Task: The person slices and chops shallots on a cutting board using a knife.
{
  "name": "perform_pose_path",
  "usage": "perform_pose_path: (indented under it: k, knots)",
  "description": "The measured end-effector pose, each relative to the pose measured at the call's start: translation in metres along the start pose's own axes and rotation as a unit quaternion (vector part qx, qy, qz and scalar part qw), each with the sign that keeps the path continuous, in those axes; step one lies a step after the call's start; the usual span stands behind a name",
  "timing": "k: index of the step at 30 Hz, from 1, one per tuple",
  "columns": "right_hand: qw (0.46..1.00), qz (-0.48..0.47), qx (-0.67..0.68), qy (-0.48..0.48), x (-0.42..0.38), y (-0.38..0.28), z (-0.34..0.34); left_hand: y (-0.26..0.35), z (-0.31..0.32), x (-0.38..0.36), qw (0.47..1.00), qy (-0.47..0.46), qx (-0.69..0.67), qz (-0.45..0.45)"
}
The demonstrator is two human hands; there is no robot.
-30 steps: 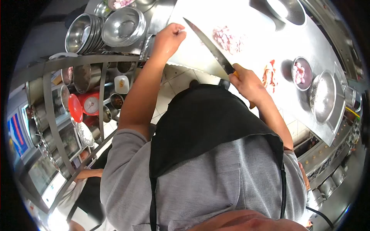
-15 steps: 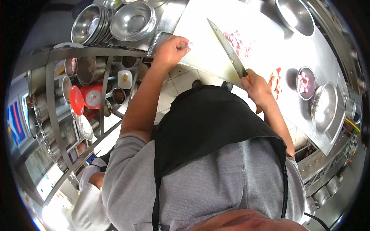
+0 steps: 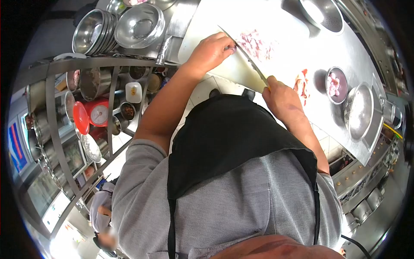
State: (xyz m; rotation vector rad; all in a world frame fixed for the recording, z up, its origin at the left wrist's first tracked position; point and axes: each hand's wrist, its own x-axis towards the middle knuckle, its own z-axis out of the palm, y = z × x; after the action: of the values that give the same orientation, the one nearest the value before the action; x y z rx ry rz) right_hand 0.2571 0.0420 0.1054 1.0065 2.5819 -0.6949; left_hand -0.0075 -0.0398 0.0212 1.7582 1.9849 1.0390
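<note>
My right hand (image 3: 282, 97) grips the handle of a kitchen knife (image 3: 255, 67), its long blade pointing up and left over a white cutting board (image 3: 205, 23). Fingers curled, my left hand (image 3: 213, 52) is at the board's near left part, close beside the blade. It pinches a small pinkish piece that looks like a shallot (image 3: 233, 49), mostly hidden by the fingers. Just beyond the blade lies a loose heap of cut pink-white pieces (image 3: 258, 45). Reddish peelings (image 3: 302, 86) are scattered right of my right hand.
A small metal bowl (image 3: 343, 91) of peeled pinkish pieces and a perforated strainer (image 3: 360, 112) stand at right. Behind is a large bowl (image 3: 333, 21). Stacked metal bowls (image 3: 88, 32) stand left, above a shelf rack (image 3: 56, 125) with a red scale (image 3: 99, 113). Another person (image 3: 102, 211) is lower left.
My left hand has moved right with the small piece, from the board's left edge to the blade. The knife is now turned more edge-on and its tip is near my left fingers.
</note>
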Motion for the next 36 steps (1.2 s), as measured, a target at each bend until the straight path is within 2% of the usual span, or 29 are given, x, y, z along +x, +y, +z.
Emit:
perform_pose_path:
  k: [4, 6, 9, 13, 15, 16, 18, 21, 25, 27, 28, 34, 36]
  knots:
    - [1.000, 0.008, 0.000, -0.019, -0.011, -0.009, -0.011, -0.001, 0.003, 0.001, 0.999, 0.016, 0.018, 0.029]
    - [0.997, 0.057, -0.013, -0.056, -0.008, -0.012, -0.010, 0.000, 0.004, 0.000, 0.999, 0.018, 0.021, 0.030]
    - [0.999, 0.024, -0.016, -0.037, 0.008, -0.006, 0.009, -0.002, 0.006, -0.004, 0.999, 0.014, 0.020, 0.029]
    - [0.998, 0.042, -0.022, -0.043, 0.003, -0.020, -0.008, -0.007, 0.009, -0.005, 0.997, 0.028, 0.036, 0.055]
    - [0.991, 0.085, -0.032, -0.097, 0.003, -0.024, -0.007, -0.008, 0.011, -0.006, 0.997, 0.042, 0.032, 0.062]
    - [0.991, 0.088, -0.033, -0.098, 0.005, -0.019, -0.002, -0.008, 0.013, -0.007, 0.996, 0.054, 0.027, 0.068]
    - [0.998, 0.028, -0.027, -0.044, 0.014, -0.013, 0.008, -0.007, 0.013, -0.007, 0.996, 0.052, 0.016, 0.073]
    - [0.999, 0.021, -0.004, -0.032, 0.004, -0.021, -0.006, -0.009, 0.011, -0.009, 0.996, 0.043, 0.022, 0.071]
    - [0.995, 0.071, -0.021, -0.070, 0.008, -0.022, 0.004, -0.007, 0.012, -0.007, 0.997, 0.043, 0.021, 0.065]
    - [1.000, 0.002, -0.003, -0.021, 0.018, -0.013, 0.013, -0.008, 0.014, -0.008, 0.997, 0.042, 0.018, 0.061]
    - [1.000, 0.000, -0.003, -0.020, 0.019, -0.011, 0.014, -0.009, 0.013, -0.009, 0.997, 0.040, 0.017, 0.057]
    - [0.999, 0.032, 0.004, -0.043, -0.011, -0.030, -0.015, -0.009, 0.012, -0.008, 0.996, 0.043, 0.031, 0.073]
    - [0.994, 0.068, -0.006, -0.080, -0.015, -0.031, -0.018, -0.009, 0.011, -0.009, 0.996, 0.046, 0.022, 0.078]
